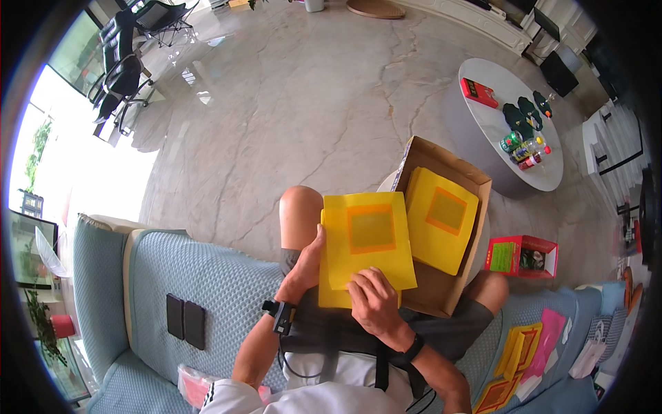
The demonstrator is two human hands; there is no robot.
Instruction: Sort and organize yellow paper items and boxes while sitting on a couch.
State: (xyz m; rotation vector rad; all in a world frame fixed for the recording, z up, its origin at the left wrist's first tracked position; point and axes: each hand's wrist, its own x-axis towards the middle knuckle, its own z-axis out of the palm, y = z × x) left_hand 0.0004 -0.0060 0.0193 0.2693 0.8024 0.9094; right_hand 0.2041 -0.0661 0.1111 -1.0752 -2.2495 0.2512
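Note:
My left hand [309, 259] grips the left edge of a small stack of yellow paper sheets [333, 299], thumb on top. The top yellow sheet [336, 269] bears an orange-framed, dull gold square and sits askew over the sheets beneath. At its lower edge, my right hand [373, 300] has its fingers bent onto the paper, pinching it; the fingertips are partly hidden. Just right of the held sheets, an open cardboard box [432, 297] tilts beside my lap. Inside it lies a thicker pile of similar yellow sheets [447, 246].
Two dark phones [186, 321] lie on the blue quilted sofa [222, 279] at left. More yellow-and-orange sheets [517, 352] and pink plastic [545, 341] are at right. A red box [522, 256] stands near my knee. Beyond, an oval table [486, 124] carries bottles and a can.

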